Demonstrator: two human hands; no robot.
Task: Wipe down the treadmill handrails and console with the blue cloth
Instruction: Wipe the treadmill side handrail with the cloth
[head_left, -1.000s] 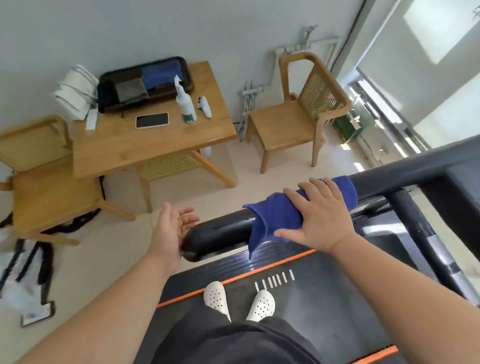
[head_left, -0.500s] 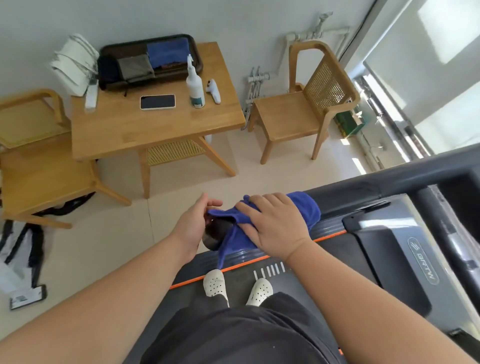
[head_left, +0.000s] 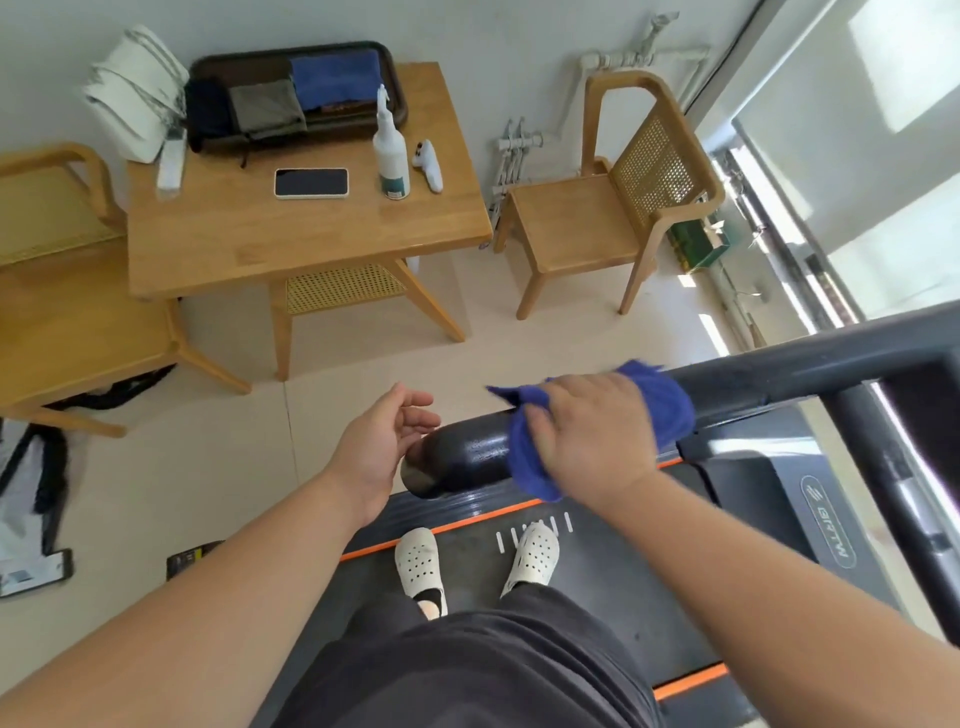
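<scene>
The right hand (head_left: 587, 436) presses the blue cloth (head_left: 670, 410) down over the black treadmill handrail (head_left: 467, 457), its grip wrapped around both cloth and rail a little way in from the rail's rounded free end. The cloth drapes over the top of the rail, with one corner sticking out to the left past the fingers and a fold hanging below the rail on the near side.

The left hand (head_left: 384, 441) hovers just beside the rail's end cap, its grip wide and holding nothing, palm turned toward the rail; whether the fingertips touch the cap cannot be told.

The handrail runs from its end near the middle of the view up to the right, where it meets a dark upright. Below it lies the treadmill deck (head_left: 597, 587) with an orange edge stripe, and two white perforated clogs (head_left: 421, 566) stand on the belt.

On the far left stands a wooden bench (head_left: 291, 239) carrying a dark tray (head_left: 296, 93) with folded cloths, a white spray bottle (head_left: 390, 150), a smartphone (head_left: 310, 183) lying face up, and a small white device (head_left: 428, 166). A wooden chair with a cane back (head_left: 613, 208) stands to the right of the bench.
</scene>
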